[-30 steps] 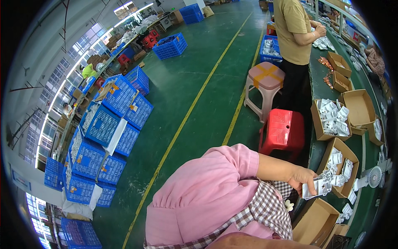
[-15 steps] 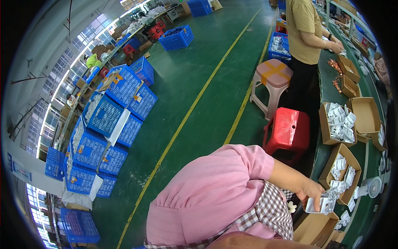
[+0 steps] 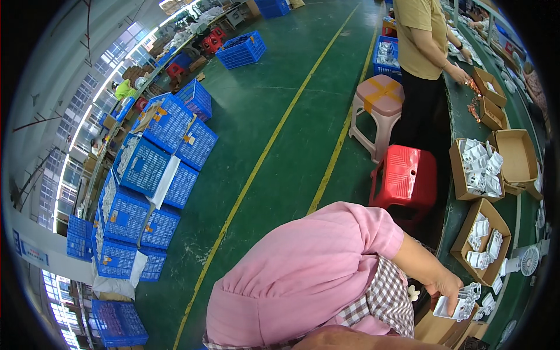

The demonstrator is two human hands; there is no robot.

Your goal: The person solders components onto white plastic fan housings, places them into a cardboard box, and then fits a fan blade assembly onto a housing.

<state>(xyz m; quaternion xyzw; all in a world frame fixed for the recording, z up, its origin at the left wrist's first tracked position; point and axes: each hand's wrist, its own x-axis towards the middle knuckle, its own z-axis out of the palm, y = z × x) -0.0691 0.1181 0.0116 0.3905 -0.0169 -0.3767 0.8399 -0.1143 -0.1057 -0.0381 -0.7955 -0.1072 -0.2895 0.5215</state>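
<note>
My left hand [image 3: 447, 288] reaches over the bench from the pink sleeve at lower right. Its fingers are closed around a white plastic casing [image 3: 458, 303] with clear-looking loops at one end. Just beneath it is an open cardboard box [image 3: 430, 328], partly covered by the hand and casing. Beyond stands another cardboard box [image 3: 459, 252] holding several white casings [image 3: 479, 260]. More white pieces [image 3: 487, 304] lie on the bench to the right of my hand. A bare forearm, apparently my right, crosses the lower edge; its hand is out of the picture.
Farther along the bench [image 3: 452, 210] are a filled box [image 3: 458, 185], shallow cartons [image 3: 519, 153], copper-coloured pieces [image 3: 473, 111] and a small white fan [image 3: 528, 262]. A co-worker [image 3: 421, 36] stands there. Red [image 3: 408, 175] and pale [image 3: 380, 93] stools, plus stacked blue crates [image 3: 146, 166], occupy the floor.
My left hand has lowered slightly with the casing, which is now tilted differently. The co-worker's hands have parted, one moving to the copper-coloured pieces. The whole view has shifted a little.
</note>
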